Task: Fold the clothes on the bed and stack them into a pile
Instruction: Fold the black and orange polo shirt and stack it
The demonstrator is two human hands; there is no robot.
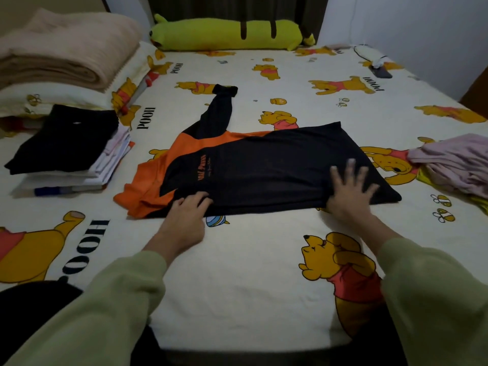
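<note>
A black and orange long-sleeved shirt (264, 167) lies flat across the middle of the bed (237, 273), one sleeve stretched toward the far side. My left hand (188, 215) pinches the near edge of the shirt by the orange shoulder part, fingers curled on the fabric. My right hand (351, 191) lies flat on the shirt's near right corner with fingers spread. A pile of folded clothes (68, 151), black piece on top and white ones below, sits at the left. A crumpled pink garment (454, 162) lies at the right edge.
A folded beige blanket (66, 48) rests on a pillow (52, 96) at the far left. A long green plush (227, 34) lies along the far wall. A phone and a white item (377, 64) lie at the far right corner.
</note>
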